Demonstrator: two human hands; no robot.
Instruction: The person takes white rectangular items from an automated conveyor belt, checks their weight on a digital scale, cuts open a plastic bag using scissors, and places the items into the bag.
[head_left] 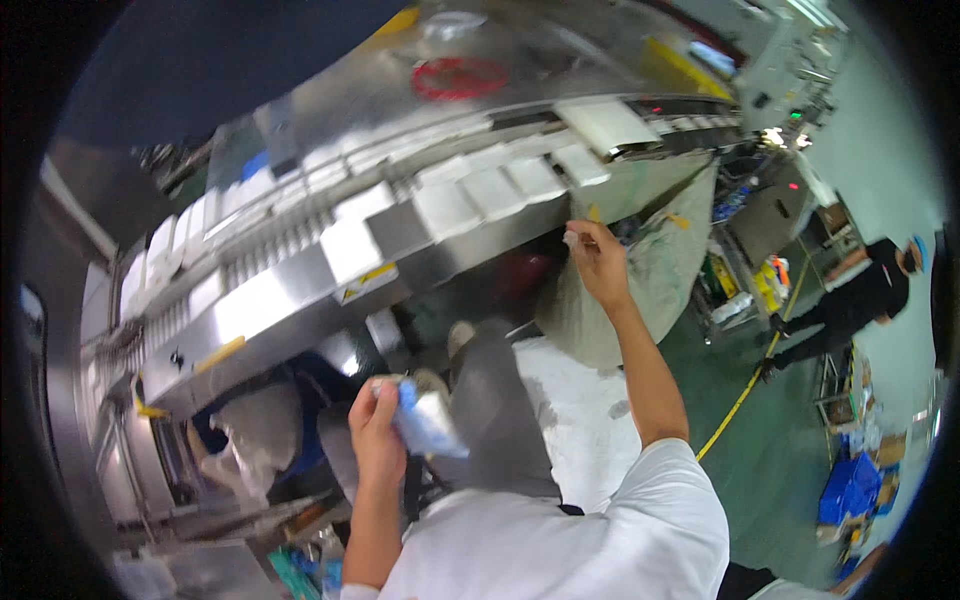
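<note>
Room: factory hall, green floor (pixel 770 440) w/ yellow line; big steel conveyor machine (pixel 330 270) runs across the view, white packs (pixel 480 190) sitting in its pockets.
R hand (pixel 598 262): raised toward machine's underside edge, fingers pinched narrow on sth small and pale; can't tell what it is, too blurred.
L hand (pixel 375 430): low, near the body, closed around a crumpled white-blue pouch (pixel 425 420), tilted.
Around R hand: grey-green sack (pixel 650 270) hangs just behind it, under the belt end; white sheet (pixel 580 420) below.
Further out: another person in dark clothes (pixel 860 300) stands well apart at right; blue crate (pixel 850 490) near lower right.
Doing it well (judgement): keep R pinch firm and fingers outside the moving pockets; keep L grip snug so the pouch doesn't slip; watch sleeve near belt edge.
</note>
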